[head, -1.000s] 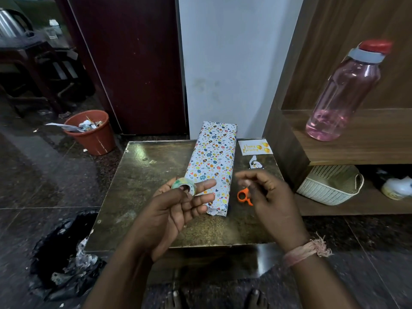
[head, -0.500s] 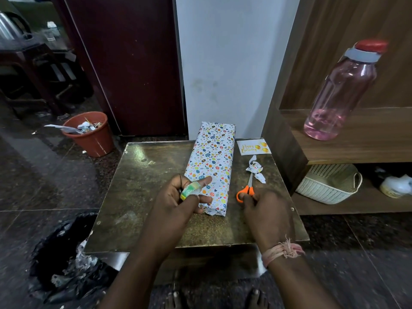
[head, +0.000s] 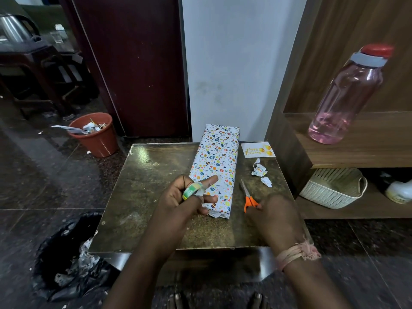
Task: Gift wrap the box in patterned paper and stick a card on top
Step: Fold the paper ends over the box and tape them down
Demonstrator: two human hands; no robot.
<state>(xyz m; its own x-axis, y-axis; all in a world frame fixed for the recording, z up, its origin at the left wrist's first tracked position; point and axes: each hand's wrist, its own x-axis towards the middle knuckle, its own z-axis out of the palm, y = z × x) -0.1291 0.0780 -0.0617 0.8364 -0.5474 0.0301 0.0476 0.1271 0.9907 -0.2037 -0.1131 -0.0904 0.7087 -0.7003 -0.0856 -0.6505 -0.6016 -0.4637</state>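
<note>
Lying lengthwise on the table [head: 142,188], the wrapped box [head: 217,161] is positioned right of centre, with its far end overhanging the back edge and its near end stopping short of the front edge. The box is fully covered in patterned paper. A roll of tape [head: 192,191] is gripped in the left hand [head: 185,197], whose index finger is extended onto the near part of the box. The right hand [head: 273,217] is placed at the orange handles of the scissors [head: 248,196], just right of the box; whether the handles are grasped cannot be determined. The card [head: 257,150] is located flat at the back right corner. 2 paper scraps [head: 259,171] are located between card and scissors.
</note>
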